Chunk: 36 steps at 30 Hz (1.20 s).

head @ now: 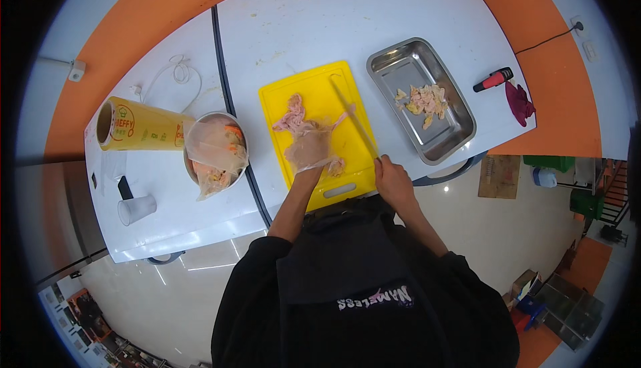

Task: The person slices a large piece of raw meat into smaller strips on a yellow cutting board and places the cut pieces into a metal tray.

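My left hand (309,148), in a clear plastic glove, presses down on pink raw meat (291,115) lying on a yellow cutting board (278,90). Its fingers are mostly hidden by the glove and the meat. A thin strip of the meat reaches from the hand to the blade, and a small piece (336,167) lies by the wrist. Bare, my right hand (394,180) grips a long knife (356,120), whose blade slants across the board's right side. To the right, a stainless steel tray (386,85) holds a pile of cut pale meat pieces (425,102).
A metal bowl (242,180) with plastic-bagged food stands left, touching a large cling film roll (145,125). A plastic cup (136,210) and white cable (181,72) are further left. A red-black tool (493,79) and maroon cloth (519,103) lie at the table's right edge.
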Each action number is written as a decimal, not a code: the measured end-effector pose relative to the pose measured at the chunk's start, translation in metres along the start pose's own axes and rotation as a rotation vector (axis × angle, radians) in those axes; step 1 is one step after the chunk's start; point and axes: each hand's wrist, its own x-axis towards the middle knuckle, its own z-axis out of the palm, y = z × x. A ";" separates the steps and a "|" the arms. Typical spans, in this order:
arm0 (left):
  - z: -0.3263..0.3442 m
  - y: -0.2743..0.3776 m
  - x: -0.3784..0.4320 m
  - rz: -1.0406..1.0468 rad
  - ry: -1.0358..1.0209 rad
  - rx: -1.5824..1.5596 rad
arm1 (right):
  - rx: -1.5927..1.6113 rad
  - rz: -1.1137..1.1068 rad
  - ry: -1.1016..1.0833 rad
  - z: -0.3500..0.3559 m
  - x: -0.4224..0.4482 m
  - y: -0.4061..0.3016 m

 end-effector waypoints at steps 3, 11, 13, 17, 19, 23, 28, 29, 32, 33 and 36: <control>-0.017 0.014 -0.010 0.043 0.358 -0.058 | -0.044 -0.010 -0.047 0.000 -0.002 -0.001; 0.004 -0.012 0.000 0.062 0.332 -0.015 | -0.038 0.003 -0.015 -0.008 0.015 0.000; 0.015 -0.017 0.003 0.058 0.330 -0.014 | -0.032 -0.060 -0.020 -0.006 0.017 -0.016; 0.002 0.013 0.004 -0.011 0.205 0.096 | -0.038 -0.110 0.000 0.008 0.044 -0.028; 0.001 0.013 0.007 -0.054 0.185 -0.031 | -0.002 -0.149 0.044 0.014 0.056 -0.041; -0.013 0.026 0.011 -0.216 0.021 -0.223 | -0.049 -0.176 0.045 0.021 0.067 -0.046; 0.005 0.016 0.006 0.035 0.293 0.025 | -0.162 -0.098 -0.018 0.007 0.037 -0.037; 0.008 0.013 0.007 0.041 0.320 0.036 | -0.166 -0.095 -0.023 0.007 0.029 -0.032; 0.013 0.010 0.007 0.037 0.340 0.031 | -0.206 -0.028 -0.082 0.007 0.003 -0.013; 0.013 0.010 0.007 0.038 0.346 0.031 | -0.189 0.003 -0.118 0.005 -0.008 -0.005; 0.015 0.011 0.007 0.050 0.362 0.029 | -0.187 0.091 -0.206 -0.003 -0.037 0.007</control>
